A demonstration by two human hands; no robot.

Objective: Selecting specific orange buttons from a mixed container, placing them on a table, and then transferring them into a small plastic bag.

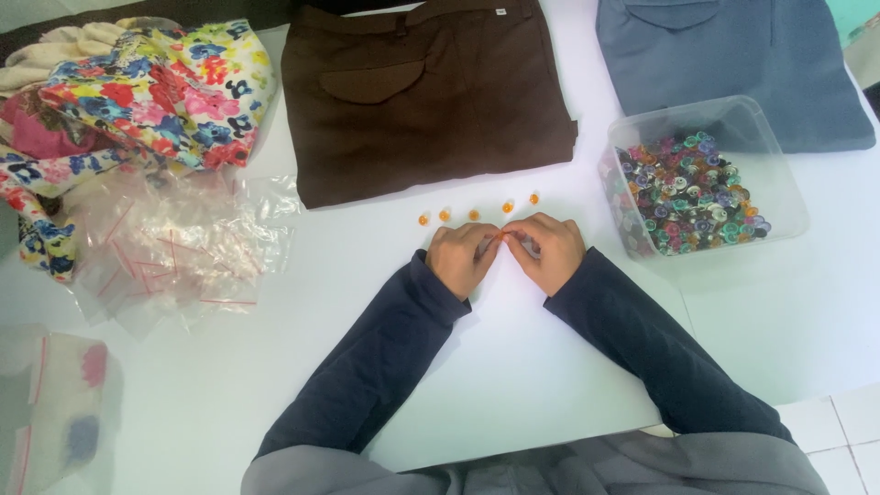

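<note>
Near the middle of the white surface (513, 385), the left hand (463, 257) and the right hand (548, 250) rest knuckles up with their fingertips meeting. Together the fingers pinch a small orange button (500, 236), only a sliver of which shows between them; its shape is hard to make out. Just beyond the hands a row of five orange buttons (474, 214) lies on the surface, set apart from one another, the right end of the row a little farther from the person.

Toward the far edge, folded brown trousers (426, 92) lie directly behind the row, their near hem close to the buttons. To the right a clear plastic tub (775, 183) holds a heap of mixed coloured buttons (692, 192), and behind it a folded blue garment (733, 64) is cut off by the top of the view. At the far left corner a pile of floral fabric (137, 92) spills over the edge, with cream cloth partly hidden under it. Beside it sits a loose heap of small clear bags with red strips (174, 252); their number cannot be told. At the near left corner, a blurred bag (55, 403) shows pink and blue blotches, contents unclear. Dark sleeves cover both forearms.
</note>
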